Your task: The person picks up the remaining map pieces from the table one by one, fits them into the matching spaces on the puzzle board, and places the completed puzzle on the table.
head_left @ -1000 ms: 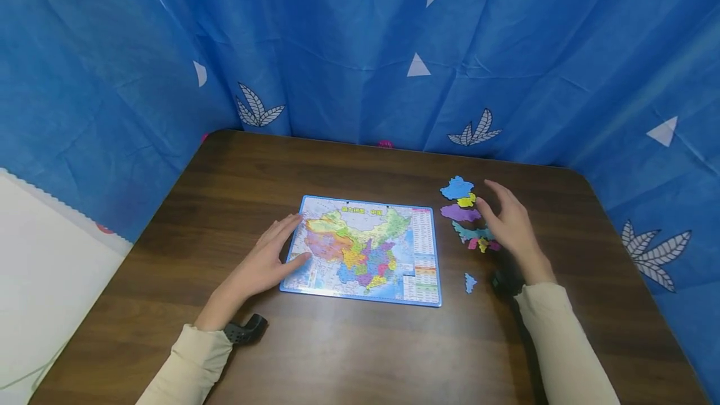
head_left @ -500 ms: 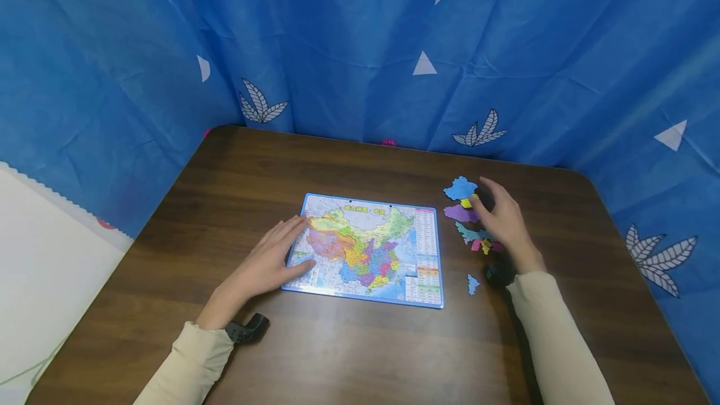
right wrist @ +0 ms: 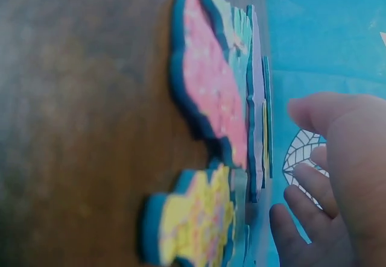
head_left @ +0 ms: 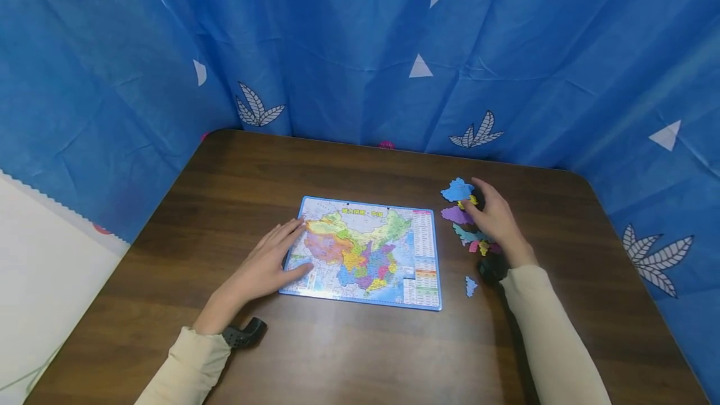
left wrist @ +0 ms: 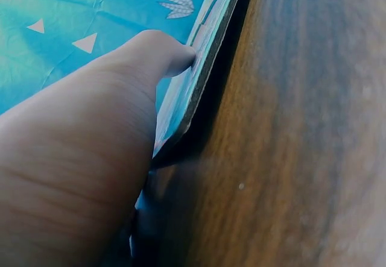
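Observation:
A map puzzle board (head_left: 424, 255) of China lies flat on the table. My left hand (head_left: 264, 270) rests on its left edge with straight fingers; in the left wrist view the thumb (left wrist: 163, 53) touches the board's surface. To the right of the board lies a group of loose map pieces: a blue piece (head_left: 457, 190), a purple piece (head_left: 454, 215), a teal piece (head_left: 464, 235) and smaller ones. Over this group my right hand (head_left: 500, 224) hovers, thumb and fingers spread apart, holding nothing visible. It partly hides a yellow piece (head_left: 473, 200).
A small blue piece (head_left: 470, 286) lies apart, nearer the front. In the right wrist view, a pink piece (right wrist: 211, 74) and a yellow piece (right wrist: 196, 219) are close to the camera. A blue curtain (head_left: 349, 49) hangs behind the wooden table (head_left: 360, 355).
My right hand has moved left over the pieces, towards the blue and yellow ones. The left hand stays on the board, and the pieces look unmoved.

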A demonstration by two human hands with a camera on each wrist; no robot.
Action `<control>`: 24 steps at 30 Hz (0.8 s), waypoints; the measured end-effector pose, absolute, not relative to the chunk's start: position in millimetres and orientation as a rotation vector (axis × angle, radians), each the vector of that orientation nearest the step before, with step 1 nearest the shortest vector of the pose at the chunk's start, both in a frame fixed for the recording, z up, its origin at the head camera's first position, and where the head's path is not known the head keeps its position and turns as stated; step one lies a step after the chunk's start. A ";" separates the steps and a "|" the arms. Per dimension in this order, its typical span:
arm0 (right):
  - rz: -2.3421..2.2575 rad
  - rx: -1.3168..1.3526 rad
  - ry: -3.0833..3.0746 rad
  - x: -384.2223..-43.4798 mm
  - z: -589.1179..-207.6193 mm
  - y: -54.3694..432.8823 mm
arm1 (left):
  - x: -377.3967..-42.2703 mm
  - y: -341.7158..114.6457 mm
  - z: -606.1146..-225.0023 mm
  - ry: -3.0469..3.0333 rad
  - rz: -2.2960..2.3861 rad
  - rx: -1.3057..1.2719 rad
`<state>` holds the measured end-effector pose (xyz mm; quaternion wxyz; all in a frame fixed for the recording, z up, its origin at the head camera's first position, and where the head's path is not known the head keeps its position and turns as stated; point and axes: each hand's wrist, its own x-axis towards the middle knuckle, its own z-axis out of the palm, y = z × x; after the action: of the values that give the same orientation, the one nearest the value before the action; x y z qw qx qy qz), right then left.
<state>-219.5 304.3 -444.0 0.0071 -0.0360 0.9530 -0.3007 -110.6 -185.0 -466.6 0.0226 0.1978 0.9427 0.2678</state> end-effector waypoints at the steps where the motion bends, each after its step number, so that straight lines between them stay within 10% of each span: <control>1: -0.934 -0.107 2.975 -219.9 -444.2 303.8 | -110.5 -185.1 -466.6 2.920 0.826 0.611; 24: -0.903 -0.086 2.934 -223.1 -451.2 296.1 | -111.4 -186.4 -466.9 2.921 0.822 0.659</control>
<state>-223.1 296.1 -451.2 0.0353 -0.0280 0.9548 -0.2938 -111.4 -186.4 -466.9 0.0183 0.2122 0.9405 0.2647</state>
